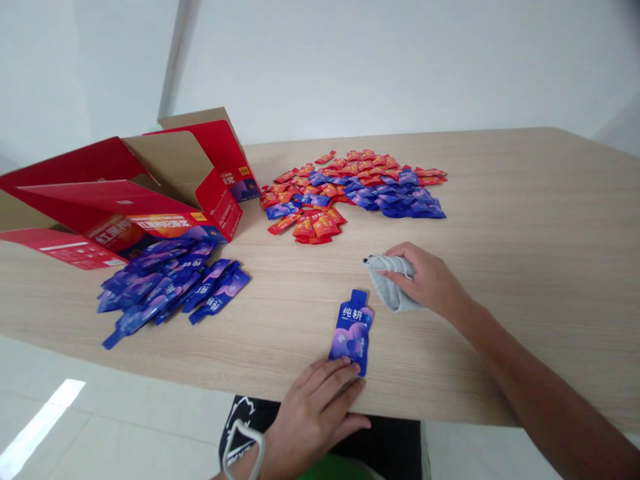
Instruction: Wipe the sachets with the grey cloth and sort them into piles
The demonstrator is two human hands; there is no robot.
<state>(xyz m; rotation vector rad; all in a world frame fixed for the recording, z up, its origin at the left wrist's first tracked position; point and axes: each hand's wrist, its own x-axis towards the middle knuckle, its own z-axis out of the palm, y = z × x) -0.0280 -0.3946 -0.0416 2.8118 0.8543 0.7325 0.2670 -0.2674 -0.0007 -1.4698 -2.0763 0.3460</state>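
Note:
My left hand (320, 410) lies at the table's front edge, its fingers stretched flat over the lower end of a blue sachet (353, 327). The sachet rests flat, with its narrow neck pointing away from me. Just to the right, my right hand (425, 277) is closed around a folded light grey cloth (393, 283), thumb on the near side. The cloth is beside the sachet's neck, not touching it. A pile of blue sachets (165, 280) lies on the left part of the table.
An open red cardboard box (170, 210) lies on its side at the left, flaps spread. Toward the back, red sachets (320, 223) sit in a loose heap, with blue sachets (400, 200) among and beside them. The wooden table (525, 267) runs back to a white wall.

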